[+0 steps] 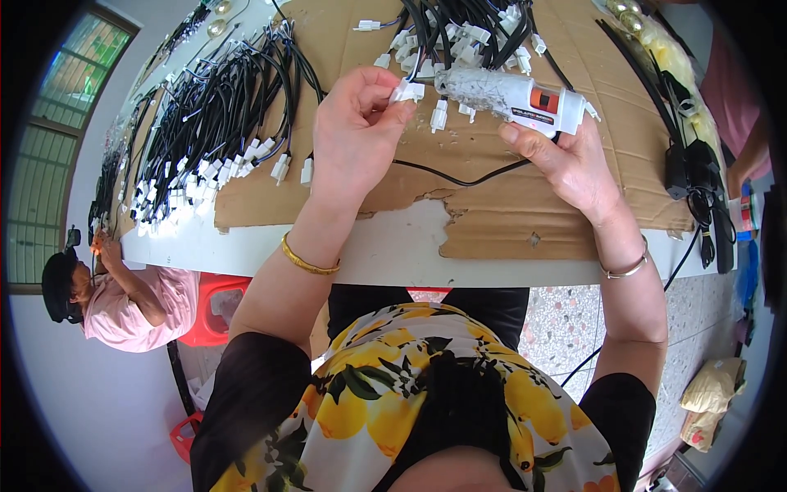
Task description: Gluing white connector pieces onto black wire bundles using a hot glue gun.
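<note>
Between the thumb and fingers of my left hand (354, 135) is a white plastic wire connector (407, 90), its wires running up toward a bundle. My right hand (578, 168) is closed around a white hot glue gun (484, 88) with an orange-red part. The gun lies nearly level and points left, its nozzle close to the connector; whether they touch I cannot tell. Black cables with white connectors (467, 49) are heaped just beyond both hands. One loose connector (439, 115) lies on the cardboard (320, 201) below the gun.
A large pile of black cables (221, 107) with white connectors covers the table's left. Power adapters (701, 168) and cords lie at the right edge. A black cord (459, 180) crosses the cardboard. Another person (139, 303) in pink works at the left; a further person's arm (750, 152) shows at right.
</note>
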A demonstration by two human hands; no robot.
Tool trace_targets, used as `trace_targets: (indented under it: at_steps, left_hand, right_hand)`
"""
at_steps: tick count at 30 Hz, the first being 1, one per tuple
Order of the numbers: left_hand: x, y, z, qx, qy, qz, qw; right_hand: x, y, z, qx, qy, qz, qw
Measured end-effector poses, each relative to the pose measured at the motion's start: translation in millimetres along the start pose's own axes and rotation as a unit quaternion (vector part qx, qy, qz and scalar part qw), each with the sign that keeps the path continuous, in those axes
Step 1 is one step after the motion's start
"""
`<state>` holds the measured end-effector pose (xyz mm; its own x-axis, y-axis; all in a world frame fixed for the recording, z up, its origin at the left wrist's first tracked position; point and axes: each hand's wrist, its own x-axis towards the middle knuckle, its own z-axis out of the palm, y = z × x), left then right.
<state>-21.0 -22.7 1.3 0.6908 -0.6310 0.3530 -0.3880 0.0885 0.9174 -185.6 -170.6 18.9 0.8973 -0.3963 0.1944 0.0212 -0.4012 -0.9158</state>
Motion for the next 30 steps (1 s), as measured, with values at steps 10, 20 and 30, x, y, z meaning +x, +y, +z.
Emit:
trace_targets:
  at_steps: [10,20,30]
  left_hand:
    - [0.5,-0.1,1.1,-0.047,-0.004,-0.026,0.999]
    - [1.2,3.3,1.4,-0.097,-0.019,-0.034,0.995]
    - [1.6,5.4,1.6,-0.124,-0.034,-0.023,0.991]
  right_hand:
    - [0.3,-0.9,0.2,-0.013,0.005,-0.006,1.0]
    - [0.0,-2.9,-1.1,-0.009,0.001,0.0,1.0]
    - [-0.2,-2.7,-3.0,0.016,0.002,-0.001,1.0]
